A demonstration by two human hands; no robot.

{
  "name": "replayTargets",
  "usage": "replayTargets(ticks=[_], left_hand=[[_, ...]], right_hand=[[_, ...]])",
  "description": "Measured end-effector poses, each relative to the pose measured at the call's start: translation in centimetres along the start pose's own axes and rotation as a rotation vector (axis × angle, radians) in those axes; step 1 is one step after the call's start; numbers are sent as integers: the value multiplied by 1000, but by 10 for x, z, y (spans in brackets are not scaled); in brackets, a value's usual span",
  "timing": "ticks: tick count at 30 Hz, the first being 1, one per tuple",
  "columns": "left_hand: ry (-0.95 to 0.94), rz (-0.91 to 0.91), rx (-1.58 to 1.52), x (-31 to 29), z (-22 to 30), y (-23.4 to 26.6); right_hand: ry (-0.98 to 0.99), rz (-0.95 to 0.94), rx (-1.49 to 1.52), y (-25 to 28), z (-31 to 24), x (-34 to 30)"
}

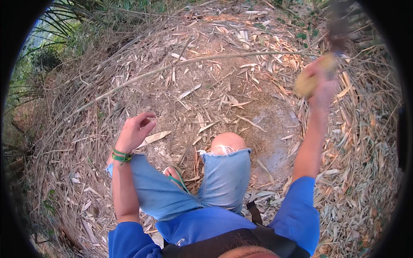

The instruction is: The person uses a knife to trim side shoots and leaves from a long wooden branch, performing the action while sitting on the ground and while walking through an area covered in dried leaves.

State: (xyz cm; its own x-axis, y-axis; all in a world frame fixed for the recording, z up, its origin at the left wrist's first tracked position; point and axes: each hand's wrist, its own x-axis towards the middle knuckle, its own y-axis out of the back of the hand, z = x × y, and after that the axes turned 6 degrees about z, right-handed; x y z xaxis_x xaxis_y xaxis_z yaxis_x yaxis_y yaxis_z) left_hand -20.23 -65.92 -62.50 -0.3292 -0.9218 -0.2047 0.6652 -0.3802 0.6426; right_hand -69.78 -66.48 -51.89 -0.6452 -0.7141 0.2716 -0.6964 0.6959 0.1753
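My right hand [322,84], raised at the far right, is wrapped around the yellowish handle [306,84] of a machete-like tool. Its dark blade [339,28] points away from me and is smeared by motion, so its exact shape is unclear. My left hand [135,131] hovers beside my left knee, fingers loosely bent and a gap between thumb and forefinger, with nothing in it. A green and yellow band circles that wrist. Across the ground ahead runs a long, thin, bare stem [206,57], apart from my left hand; its right end passes near the tool.
Dry leaves and pale husks cover the brown soil [215,103]. Dry stalks [81,86] pile up at the left, and more litter [361,163] lies at the right. Green plants [86,34] grow at the far left. A sandalled foot [174,174] rests between my bent knees.
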Motion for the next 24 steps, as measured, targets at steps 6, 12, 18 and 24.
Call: replayTargets(ticks=[6,12,18,24], left_hand=[[9,82,34,-21,16,5],[-60,14,-88,-47,29,1],[22,100,-12,-58,1,11],[-39,94,-17,-35,9,6]], right_hand=[[614,293,520,-54,-42,73],[-760,-286,-201,-128,347,-223],[-974,-376,291,-127,212,-140],[-988,-307,207,-108,178,-109]])
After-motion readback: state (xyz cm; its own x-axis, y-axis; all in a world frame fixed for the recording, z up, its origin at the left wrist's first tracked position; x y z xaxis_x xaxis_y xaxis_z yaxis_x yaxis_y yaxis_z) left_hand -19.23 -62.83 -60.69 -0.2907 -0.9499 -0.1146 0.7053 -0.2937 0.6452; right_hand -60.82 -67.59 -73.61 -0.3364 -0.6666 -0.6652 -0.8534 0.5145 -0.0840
